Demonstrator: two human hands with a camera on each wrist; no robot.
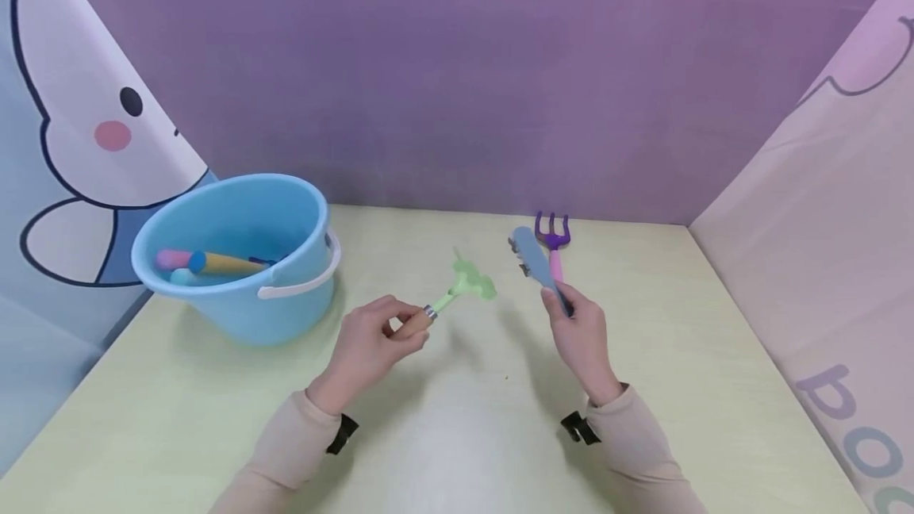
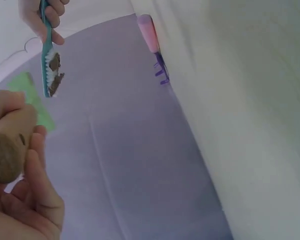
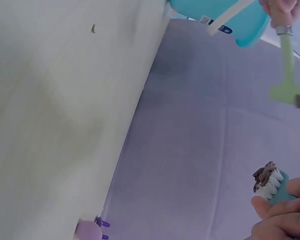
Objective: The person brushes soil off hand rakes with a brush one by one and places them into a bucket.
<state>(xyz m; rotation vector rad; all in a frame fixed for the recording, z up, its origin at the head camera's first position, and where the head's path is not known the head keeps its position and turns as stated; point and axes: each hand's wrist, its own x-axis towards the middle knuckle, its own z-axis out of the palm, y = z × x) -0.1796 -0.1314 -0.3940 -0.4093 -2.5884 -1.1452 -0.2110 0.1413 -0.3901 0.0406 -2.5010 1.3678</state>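
My left hand point(image 1: 367, 343) grips the wooden handle of a small green-headed garden tool point(image 1: 471, 281), which points away and to the right. A metal collar joins handle and neck; in the right wrist view a brown bit clings to the blurred flat head. In my right hand point(image 1: 581, 339) is a blue scrubbing brush point(image 1: 531, 251), held by its handle and tilted up to the left. Brown clumps point(image 3: 265, 175) stick to its white bristles point(image 3: 271, 186), which face the left hand's side. The two tool heads are apart, above the table.
A light blue bucket point(image 1: 274, 316) with a white handle stands on the table point(image 1: 457, 450) at left, several toy tools inside. Behind the brush lies a purple fork point(image 1: 553, 239) with a pink handle. A small brown crumb point(image 1: 507, 377) lies mid-table. Printed cloth walls surround the table.
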